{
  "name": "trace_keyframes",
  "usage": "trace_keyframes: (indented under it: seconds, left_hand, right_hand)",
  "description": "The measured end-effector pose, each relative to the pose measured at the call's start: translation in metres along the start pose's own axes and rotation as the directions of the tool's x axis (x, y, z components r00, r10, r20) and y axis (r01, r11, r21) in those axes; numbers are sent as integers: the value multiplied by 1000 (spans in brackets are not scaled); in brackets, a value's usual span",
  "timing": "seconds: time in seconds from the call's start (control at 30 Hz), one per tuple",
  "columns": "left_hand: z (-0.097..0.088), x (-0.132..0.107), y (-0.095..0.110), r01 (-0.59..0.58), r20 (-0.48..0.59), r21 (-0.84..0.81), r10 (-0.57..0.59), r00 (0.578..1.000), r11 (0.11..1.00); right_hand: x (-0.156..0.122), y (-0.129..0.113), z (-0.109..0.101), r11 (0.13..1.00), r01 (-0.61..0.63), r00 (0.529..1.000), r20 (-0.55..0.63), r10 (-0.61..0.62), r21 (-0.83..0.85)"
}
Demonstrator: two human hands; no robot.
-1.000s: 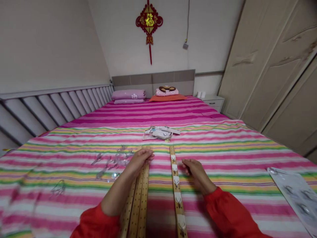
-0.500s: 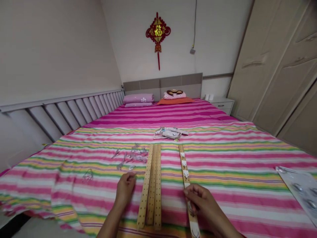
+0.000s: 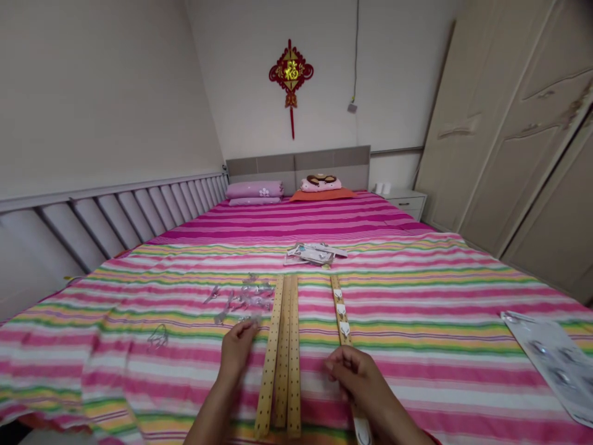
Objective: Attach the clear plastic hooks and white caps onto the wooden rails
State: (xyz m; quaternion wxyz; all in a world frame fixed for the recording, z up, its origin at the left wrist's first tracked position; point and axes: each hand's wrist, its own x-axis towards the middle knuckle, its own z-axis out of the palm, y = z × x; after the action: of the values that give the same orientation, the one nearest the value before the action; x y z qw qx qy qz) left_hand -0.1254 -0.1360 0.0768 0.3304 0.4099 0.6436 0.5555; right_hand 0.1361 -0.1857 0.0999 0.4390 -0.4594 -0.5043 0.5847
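Three perforated wooden strips (image 3: 281, 352) lie side by side on the striped bedsheet (image 3: 417, 309), running away from me. A fourth wooden strip (image 3: 340, 309) with white hooks stuck on it lies just to their right. My left hand (image 3: 237, 351) hovers at the left edge of the three strips, fingers curled and pinched near a scatter of clear plastic hooks (image 3: 243, 296). My right hand (image 3: 359, 377) rests curled over the near part of the hook strip, covering it.
A small pile of packets (image 3: 315, 252) lies beyond the strips. A sheet of hook stickers (image 3: 553, 358) sits at the right edge of the bed. Pillows (image 3: 254, 190) lie at the headboard, a padded rail (image 3: 115, 216) runs along the left, and wardrobe doors (image 3: 523, 136) stand at the right.
Both hands have drawn back toward me from the far ends of the strips to their near part. The camera has risen and pulled back.
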Motion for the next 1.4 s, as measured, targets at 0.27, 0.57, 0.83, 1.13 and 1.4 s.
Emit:
trace_keyframes:
  seconds: [0.27,0.57,0.83,1.13,1.4]
  left_hand:
    - [23,-42,49,409,484,-207,-270,832,889]
    - [50,-62,89,-112,773,161,-55,632,981]
    - [73,-62,77,145,668,-39,-82,740,989]
    - [105,-65,61,206,640,-131,-75,764,970]
    - [131,-46,69,40,523,-95,16,852,995]
  right_hand:
    - [4,-21,0,873,362,921,-17,-388,-327]
    - [10,-47,-17,505,641,740,291,-606,-578]
    - [20,-26,-27,975,198,966,-151,-212,-102]
    - [31,-22,-35,989,39,994,-105,-24,144]
    - [65,-14,-52,988,143,985,-105,-136,59]
